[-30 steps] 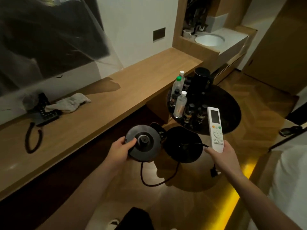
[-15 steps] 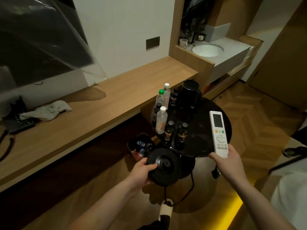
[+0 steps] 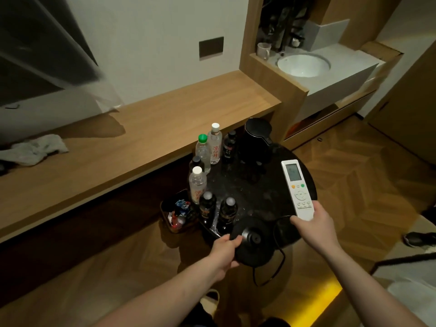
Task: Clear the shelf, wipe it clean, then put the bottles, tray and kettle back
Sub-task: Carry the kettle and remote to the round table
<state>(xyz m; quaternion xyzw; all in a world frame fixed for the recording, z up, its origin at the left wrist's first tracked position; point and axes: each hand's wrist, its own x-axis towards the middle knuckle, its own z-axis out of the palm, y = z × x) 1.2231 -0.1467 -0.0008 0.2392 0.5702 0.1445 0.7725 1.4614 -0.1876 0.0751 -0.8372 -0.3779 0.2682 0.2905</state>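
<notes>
My left hand (image 3: 224, 250) grips the rim of the black round kettle base (image 3: 253, 244), held over the near edge of the round black table (image 3: 264, 194); its cord (image 3: 271, 272) hangs below. A white remote (image 3: 297, 188) is held in my right hand (image 3: 313, 226) above the table's right side. On the table stand the black kettle (image 3: 256, 140), clear water bottles (image 3: 197, 184) and several dark bottles (image 3: 207, 206). A tray (image 3: 175, 212) of small packets sits low at the table's left edge. The long wooden shelf (image 3: 151, 131) runs along the wall.
A crumpled grey cloth (image 3: 35, 149) lies on the shelf at the left. A sink counter (image 3: 304, 64) with a cup (image 3: 263, 50) stands at the back right. Wooden floor surrounds the table; a shoe (image 3: 418, 239) lies at the right.
My view and both hands have moved toward the round table. The kettle base went from left of the table to over its near edge, and the remote now hovers over its right side.
</notes>
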